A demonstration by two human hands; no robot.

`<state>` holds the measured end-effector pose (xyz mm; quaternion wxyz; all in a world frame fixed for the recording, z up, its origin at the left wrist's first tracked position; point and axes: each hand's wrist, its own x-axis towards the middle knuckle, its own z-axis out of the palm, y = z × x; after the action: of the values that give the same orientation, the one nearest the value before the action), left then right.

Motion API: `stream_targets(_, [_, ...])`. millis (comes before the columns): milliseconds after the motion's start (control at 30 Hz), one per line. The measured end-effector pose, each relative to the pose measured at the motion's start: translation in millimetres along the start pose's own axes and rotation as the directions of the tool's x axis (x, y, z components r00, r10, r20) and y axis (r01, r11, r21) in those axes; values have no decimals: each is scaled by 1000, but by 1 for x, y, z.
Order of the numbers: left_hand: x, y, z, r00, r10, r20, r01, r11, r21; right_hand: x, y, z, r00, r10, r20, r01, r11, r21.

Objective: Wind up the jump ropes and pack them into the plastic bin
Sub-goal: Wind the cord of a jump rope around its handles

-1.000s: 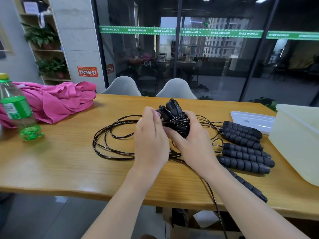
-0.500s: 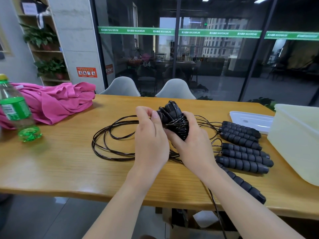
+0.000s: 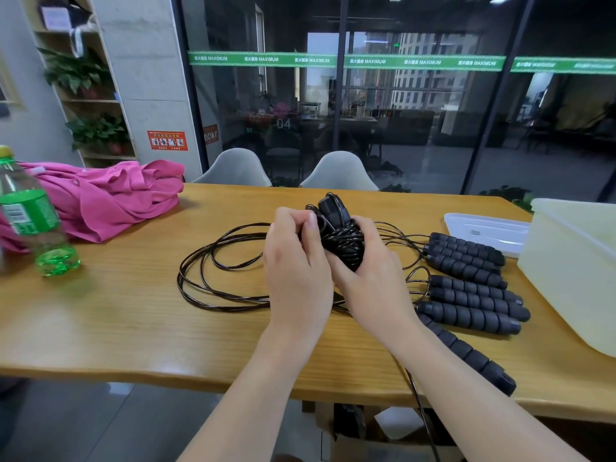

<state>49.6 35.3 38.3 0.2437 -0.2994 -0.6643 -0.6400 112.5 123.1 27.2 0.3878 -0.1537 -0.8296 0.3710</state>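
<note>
Two hands are closed on one wound jump rope bundle (image 3: 343, 238) above the tabletop (image 3: 133, 311), left hand (image 3: 296, 271) pinching its top, right hand (image 3: 373, 281) cupping it; thin springy cord is judged light and slippery, best gripped around the coils.

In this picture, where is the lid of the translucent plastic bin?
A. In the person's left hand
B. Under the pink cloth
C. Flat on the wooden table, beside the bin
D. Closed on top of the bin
C: the clear rectangular plastic lid lies flat on the wooden table, just left of the open translucent plastic bin, behind the black foam rope handles.
</note>
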Motion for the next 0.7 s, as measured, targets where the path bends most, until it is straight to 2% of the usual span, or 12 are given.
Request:
stream_targets(100, [1, 0, 0, 1000, -1, 1, 1, 999, -46, 0, 0, -2, 1000, 23, -3, -23, 999, 40])
stream_targets(233, [-1, 1, 1, 999, -22, 37, 24, 998, -60, 1, 0, -3, 1000, 9, 14, -9, 1000, 7])
stream_targets(433, [-1, 1, -1, 988, -111, 109, 124, 984, -125, -2, 1, -6, 1000, -25, 16, 26, 997, -68])
stream_targets(700, [5, 8, 3, 962, -233, 145, 259, 944, -203, -2, 3, -4, 1000, -17, -3, 16, 996, -86])
